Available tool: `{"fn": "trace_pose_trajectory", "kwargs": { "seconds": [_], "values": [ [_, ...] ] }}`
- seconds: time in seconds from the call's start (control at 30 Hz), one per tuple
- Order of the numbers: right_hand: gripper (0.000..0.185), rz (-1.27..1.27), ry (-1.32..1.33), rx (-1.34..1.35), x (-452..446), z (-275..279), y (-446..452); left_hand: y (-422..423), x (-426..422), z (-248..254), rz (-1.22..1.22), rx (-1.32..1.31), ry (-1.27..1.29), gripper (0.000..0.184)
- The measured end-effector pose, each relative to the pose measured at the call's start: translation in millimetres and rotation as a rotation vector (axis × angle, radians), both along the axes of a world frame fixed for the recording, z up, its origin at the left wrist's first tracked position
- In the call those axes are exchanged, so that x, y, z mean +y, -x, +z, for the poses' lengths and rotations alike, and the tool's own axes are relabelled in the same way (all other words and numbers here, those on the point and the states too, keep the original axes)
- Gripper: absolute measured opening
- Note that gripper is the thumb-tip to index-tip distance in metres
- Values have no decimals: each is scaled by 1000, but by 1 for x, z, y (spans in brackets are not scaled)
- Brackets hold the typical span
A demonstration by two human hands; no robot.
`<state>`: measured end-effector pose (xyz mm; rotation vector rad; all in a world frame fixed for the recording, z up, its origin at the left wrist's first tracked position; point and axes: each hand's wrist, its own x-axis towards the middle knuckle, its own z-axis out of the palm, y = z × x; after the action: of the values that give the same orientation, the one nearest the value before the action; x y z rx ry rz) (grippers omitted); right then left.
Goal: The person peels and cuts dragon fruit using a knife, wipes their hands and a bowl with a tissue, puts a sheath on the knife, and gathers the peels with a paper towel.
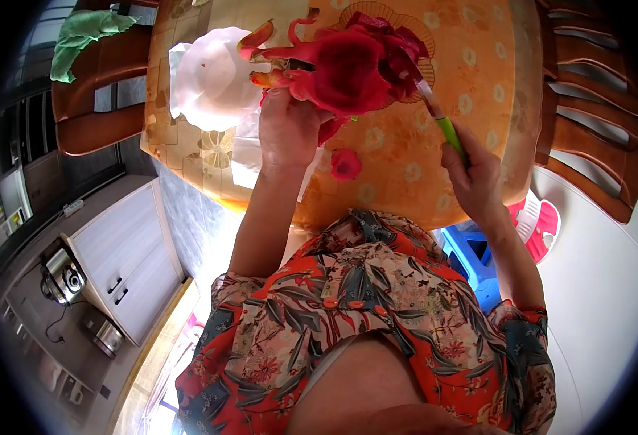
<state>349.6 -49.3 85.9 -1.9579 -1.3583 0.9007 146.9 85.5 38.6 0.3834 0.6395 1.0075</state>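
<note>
My left hand (290, 129) grips a dragon fruit shell (344, 69) from below. Its hollowed red inside faces up, and curling scales with yellowish tips stick out to the left. A knife (446, 130) with a green handle is closed in my right hand (472, 174). The blade points up and left, its tip at dark red fruit flesh (388, 29) by the shell's right side. Behind the fruit shows the ribbed scalloped rim of a clear dish (427, 32), partly hidden. A round red piece of fruit (346, 164) lies on the table near my left wrist.
On the patterned orange tablecloth (398, 192), a white scalloped dish (210, 80) stands left, with white paper (246, 156) nearby. Wooden chairs (594, 109) flank the table; a green cloth (87, 36) drapes over the left one. A blue stool (471, 261) sits below my right arm.
</note>
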Motion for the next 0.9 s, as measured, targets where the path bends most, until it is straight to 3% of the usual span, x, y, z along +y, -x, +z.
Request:
{"fn": "trace_pose_trajectory", "kwargs": {
  "seconds": [0.27,0.37,0.77,0.9],
  "values": [
    [32,306,-99,26,11,10,10,6,-1,-5,19,-44,-56,39],
    [32,381,-22,-26,20,17,8,4,-3,-4,25,23,-56,38],
    [35,242,50,-259,25,25,-30,13,0,-8,28,20,89,37],
    [34,286,88,-38,48,28,-58,13,5,-10,3,-94,127,40]
  ]
}}
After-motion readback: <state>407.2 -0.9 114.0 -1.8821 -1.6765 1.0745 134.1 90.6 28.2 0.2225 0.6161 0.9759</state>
